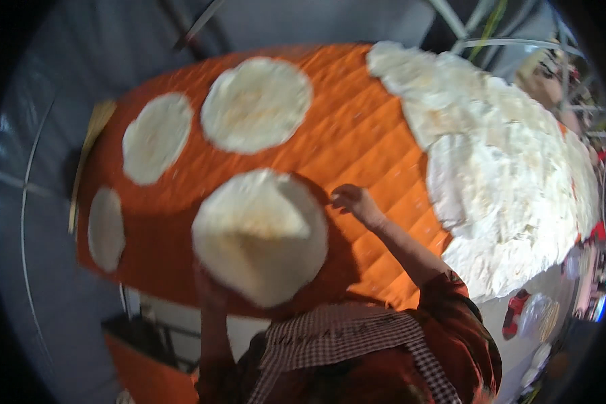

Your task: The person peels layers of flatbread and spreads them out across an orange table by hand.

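Before me a large, thin round flatbread (252, 217) appears raised above the orange quilted cloth (353, 126), with a shadow beside it. My left hand (208, 280) reaches under its near left edge and bears it from below; the fingers are hidden by the bread. To the right of the bread, just off its edge, is my right hand (354, 202), with bent, slightly parted fingers and nothing visible in them. Part of the bread's upper surface is brightly lit and the rest lies in shade.
Single flatbreads lie flat on the cloth: a large one (257, 105), a smaller one (157, 137) and one at the left end (106, 230). Many overlapping sheets of flatbread (500, 166) cover the table's right side. Metal poles (449, 20) stand behind. An orange-sided object (146, 368) is below left.
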Demonstrator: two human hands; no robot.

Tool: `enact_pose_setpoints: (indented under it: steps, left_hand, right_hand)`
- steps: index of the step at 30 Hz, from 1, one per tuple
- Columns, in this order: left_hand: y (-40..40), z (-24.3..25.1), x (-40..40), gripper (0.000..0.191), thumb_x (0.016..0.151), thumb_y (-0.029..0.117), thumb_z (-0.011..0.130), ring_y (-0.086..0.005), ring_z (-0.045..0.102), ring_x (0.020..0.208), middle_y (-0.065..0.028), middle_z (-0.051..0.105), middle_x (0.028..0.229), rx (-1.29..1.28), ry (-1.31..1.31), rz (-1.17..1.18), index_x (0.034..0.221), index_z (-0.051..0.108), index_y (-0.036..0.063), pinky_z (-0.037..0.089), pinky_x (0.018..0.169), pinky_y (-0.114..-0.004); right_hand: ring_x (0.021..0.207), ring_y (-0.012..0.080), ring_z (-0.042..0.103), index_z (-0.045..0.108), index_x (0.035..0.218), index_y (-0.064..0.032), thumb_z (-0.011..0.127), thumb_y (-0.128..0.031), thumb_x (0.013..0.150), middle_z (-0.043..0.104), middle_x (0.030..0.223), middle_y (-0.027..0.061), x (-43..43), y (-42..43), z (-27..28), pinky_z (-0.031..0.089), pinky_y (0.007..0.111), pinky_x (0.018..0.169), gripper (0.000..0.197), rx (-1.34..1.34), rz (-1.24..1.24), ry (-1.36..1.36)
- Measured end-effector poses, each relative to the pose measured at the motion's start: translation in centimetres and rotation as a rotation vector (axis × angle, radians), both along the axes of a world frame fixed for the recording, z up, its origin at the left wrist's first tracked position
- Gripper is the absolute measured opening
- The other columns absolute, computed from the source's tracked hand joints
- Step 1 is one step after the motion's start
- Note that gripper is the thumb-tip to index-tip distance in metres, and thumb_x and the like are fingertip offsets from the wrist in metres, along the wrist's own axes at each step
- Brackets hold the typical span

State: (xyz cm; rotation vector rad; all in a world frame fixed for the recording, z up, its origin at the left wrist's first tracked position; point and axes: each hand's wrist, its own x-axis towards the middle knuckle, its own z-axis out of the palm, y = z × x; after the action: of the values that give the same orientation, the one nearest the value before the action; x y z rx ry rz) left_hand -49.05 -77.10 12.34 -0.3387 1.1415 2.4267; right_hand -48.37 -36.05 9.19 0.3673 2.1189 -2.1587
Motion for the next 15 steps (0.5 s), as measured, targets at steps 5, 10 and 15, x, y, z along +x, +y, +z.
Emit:
enact_pose_setpoints:
  steps: [5,10,15]
  left_hand:
    - [1.6,0.1,-2.0,0.064,0.093,0.054,0.034,-0.0248,0.041,0.123,-0.0084,0.042,0.136,0.094,-0.054,-0.189,0.138,0.031,0.0090,0.034,0.102,-0.041]
    - [0.2,-1.0,-1.0,0.049,0.095,0.040,0.041,-0.0200,0.044,0.117,-0.0063,0.045,0.126,0.173,-0.018,-0.283,0.134,0.034,0.0116,0.041,0.094,-0.037]
    - [0.1,-1.6,-1.3,0.049,0.092,0.028,0.051,-0.0195,0.043,0.115,-0.0034,0.042,0.127,0.060,-0.051,-0.276,0.135,0.030,0.0168,0.043,0.090,-0.042]
  right_hand:
    - [0.125,0.0307,0.039,0.040,0.132,-0.0029,0.067,-0.041,0.079,0.041,0.134,0.0179,2.4,-17.7,5.4,0.036,0.037,0.103,0.070,0.248,0.377,0.307]
    - [0.123,0.0314,0.043,0.037,0.132,-0.0059,0.069,-0.020,0.078,0.044,0.131,0.0170,1.7,-23.9,4.9,0.037,0.036,0.101,0.064,0.165,0.368,0.015]
    - [0.117,0.0242,0.048,0.040,0.130,-0.0049,0.060,-0.013,0.085,0.050,0.125,0.0140,1.7,-24.1,3.3,0.040,0.033,0.096,0.050,0.025,0.284,0.045]
